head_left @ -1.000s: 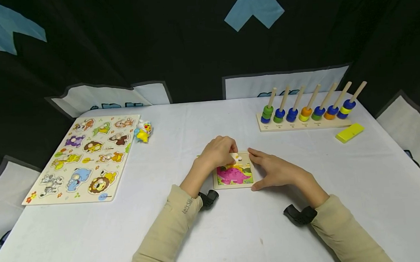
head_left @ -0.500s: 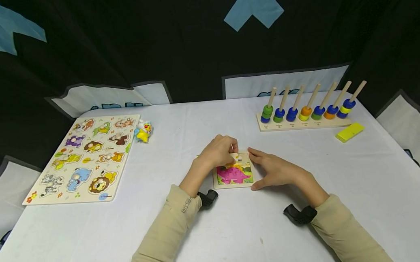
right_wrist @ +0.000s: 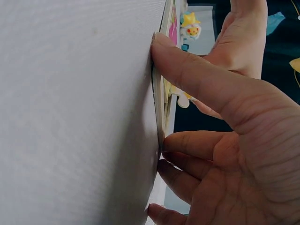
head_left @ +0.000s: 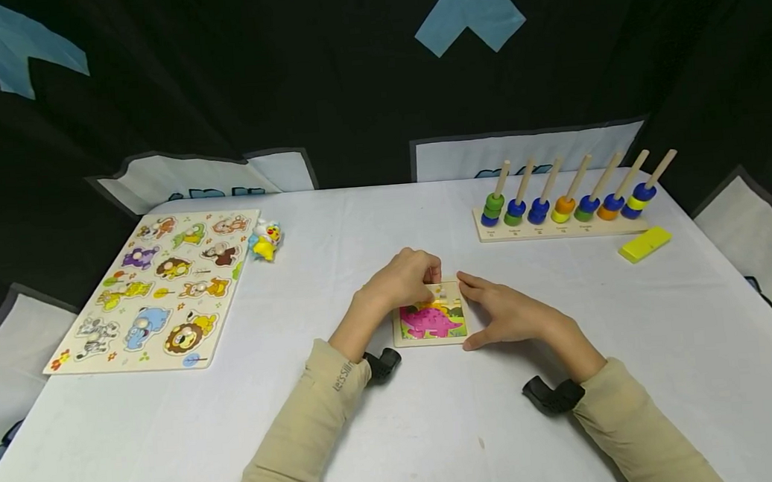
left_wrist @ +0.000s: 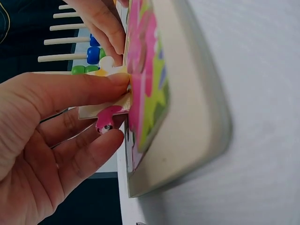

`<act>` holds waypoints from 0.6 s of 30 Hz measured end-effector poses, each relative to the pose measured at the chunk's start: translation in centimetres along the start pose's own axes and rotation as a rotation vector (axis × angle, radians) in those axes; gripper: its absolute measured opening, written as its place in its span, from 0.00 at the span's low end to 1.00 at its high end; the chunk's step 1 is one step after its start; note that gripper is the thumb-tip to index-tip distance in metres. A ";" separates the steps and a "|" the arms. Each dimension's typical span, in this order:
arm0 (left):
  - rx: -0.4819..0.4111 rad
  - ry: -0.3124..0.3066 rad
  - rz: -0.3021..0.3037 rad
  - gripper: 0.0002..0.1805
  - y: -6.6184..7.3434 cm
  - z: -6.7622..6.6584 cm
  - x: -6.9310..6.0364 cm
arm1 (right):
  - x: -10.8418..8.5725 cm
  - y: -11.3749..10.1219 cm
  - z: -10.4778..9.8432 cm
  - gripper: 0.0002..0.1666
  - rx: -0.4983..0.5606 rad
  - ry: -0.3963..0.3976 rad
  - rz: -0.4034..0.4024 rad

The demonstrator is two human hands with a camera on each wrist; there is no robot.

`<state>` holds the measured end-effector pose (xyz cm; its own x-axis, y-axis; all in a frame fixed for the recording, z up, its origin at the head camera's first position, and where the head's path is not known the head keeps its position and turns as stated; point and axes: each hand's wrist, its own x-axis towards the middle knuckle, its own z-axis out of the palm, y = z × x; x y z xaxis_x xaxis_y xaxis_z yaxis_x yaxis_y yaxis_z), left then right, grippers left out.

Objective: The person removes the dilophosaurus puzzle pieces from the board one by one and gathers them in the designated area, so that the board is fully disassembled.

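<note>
A small wooden jigsaw tray (head_left: pixel 431 341) with a pink dinosaur picture (head_left: pixel 432 323) lies flat on the table between the hands. My left hand (head_left: pixel 401 279) reaches over its far left part. In the left wrist view, that hand's thumb and fingers pinch a jigsaw piece (left_wrist: pixel 110 112) with a pink patch and an eye, tilted up against the picture. My right hand (head_left: pixel 512 313) rests along the tray's right side, thumb near the front corner and fingertips near the back. The right wrist view shows its thumb and fingers touching the tray's edge (right_wrist: pixel 158 103).
At the left lies a large animal peg puzzle (head_left: pixel 154 294), with a small yellow and white toy (head_left: pixel 265 240) at its right edge. A wooden bead counter (head_left: pixel 560 232) with several pegs stands at the back right, a yellow block (head_left: pixel 645 244) in front of it.
My left hand has shifted very slightly to the right over the tray's far part, still pinching the piece. The right hand stays at the tray's edge.
</note>
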<state>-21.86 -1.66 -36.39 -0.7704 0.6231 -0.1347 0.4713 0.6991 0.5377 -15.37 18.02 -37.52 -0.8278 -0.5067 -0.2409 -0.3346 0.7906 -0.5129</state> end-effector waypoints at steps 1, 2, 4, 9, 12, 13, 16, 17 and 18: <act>0.002 -0.002 0.005 0.08 0.0 0.0 0.0 | 0.0 0.0 0.0 0.59 0.000 0.001 -0.002; 0.004 -0.006 0.008 0.08 0.0 0.0 0.0 | 0.0 0.0 0.0 0.59 0.001 0.001 -0.004; 0.007 -0.007 0.015 0.08 0.0 0.0 0.0 | 0.0 0.1 0.0 0.59 0.001 0.002 -0.008; 0.001 -0.012 0.032 0.07 -0.1 0.0 0.0 | 0.0 0.1 0.0 0.58 0.005 0.001 -0.005; -0.001 -0.014 0.045 0.07 -0.2 0.0 -0.1 | -0.1 0.0 0.0 0.58 0.005 0.000 0.000; 0.001 -0.014 0.050 0.07 -0.2 -0.1 -0.1 | -0.1 0.0 0.0 0.58 0.003 0.000 0.000; 0.009 -0.013 0.063 0.08 -0.3 -0.1 -0.2 | -0.1 -0.1 0.0 0.58 0.001 0.001 0.003; 0.009 -0.014 0.066 0.08 -0.3 -0.1 -0.2 | -0.1 -0.1 0.0 0.58 0.001 0.001 0.004; 0.007 -0.015 0.068 0.08 -0.3 -0.1 -0.2 | -0.1 -0.1 0.0 0.58 0.002 0.001 0.006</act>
<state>-21.93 -2.08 -36.42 -0.7299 0.6746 -0.1102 0.5257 0.6571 0.5402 -15.29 17.98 -37.44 -0.8300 -0.5018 -0.2434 -0.3290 0.7929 -0.5128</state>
